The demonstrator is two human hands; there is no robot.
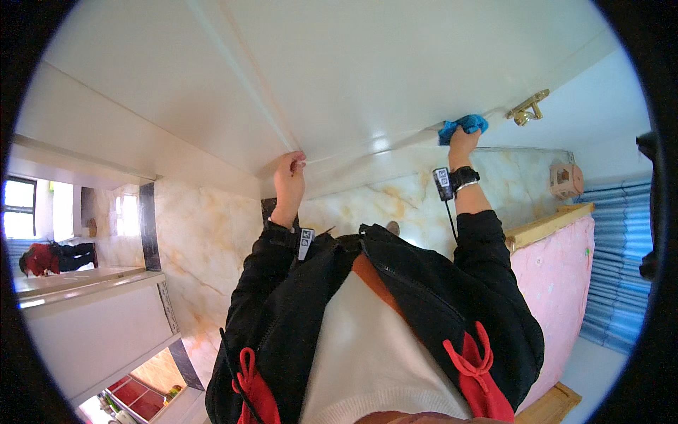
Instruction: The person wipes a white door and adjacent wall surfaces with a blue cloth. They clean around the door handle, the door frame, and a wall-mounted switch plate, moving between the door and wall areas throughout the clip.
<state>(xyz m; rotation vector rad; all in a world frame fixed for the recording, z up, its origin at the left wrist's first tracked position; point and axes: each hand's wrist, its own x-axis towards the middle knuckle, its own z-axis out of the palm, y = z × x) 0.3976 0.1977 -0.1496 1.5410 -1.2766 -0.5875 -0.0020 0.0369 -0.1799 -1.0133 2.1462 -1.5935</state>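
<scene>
A white door panel with a glossy face rises in front of me. My right hand grips a crumpled blue cloth and presses it against the panel, left of a gold-coloured door handle. My left hand has its fingers curled at a pale vertical edge left of the panel's middle. Whether those fingers pinch the edge or only rest on it, I cannot tell. Each wrist wears a black strap with a small device.
Marble-patterned floor tiles lie below. A bed with a pink cover and a wooden frame stands to the right, near a blue curtain and a small pinkish stool. Through an opening at left, a person in red appears in another room.
</scene>
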